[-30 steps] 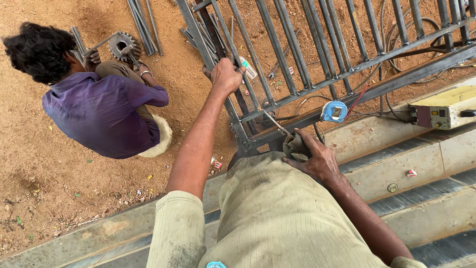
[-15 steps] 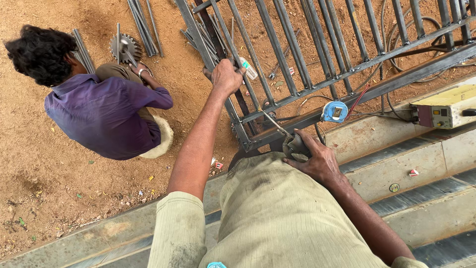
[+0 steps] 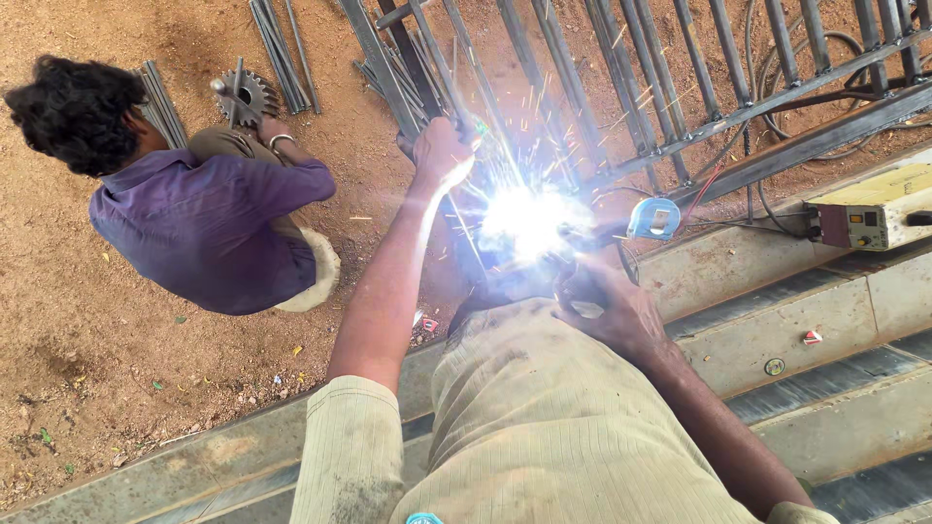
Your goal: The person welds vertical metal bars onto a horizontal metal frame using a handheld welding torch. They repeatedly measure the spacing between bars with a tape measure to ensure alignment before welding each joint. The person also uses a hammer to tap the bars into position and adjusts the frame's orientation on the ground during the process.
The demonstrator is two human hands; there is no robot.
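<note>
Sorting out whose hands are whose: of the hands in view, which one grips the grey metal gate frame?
The person's own left hand, arm stretched forward, grips the grey metal gate frame left of the white welding glare.

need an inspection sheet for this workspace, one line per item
surface: bare sandy ground, concrete ledge
job's things: metal bar gate lying flat, bright weld arc throwing sparks
clutter: loose steel rods, gear wheel
hands: left hand grips a gate bar; right hand beside the arc, its grip hidden by glare
cables: black loops under the gate, toward the yellow welding machine
surroundings: crouching person in purple shirt
</note>
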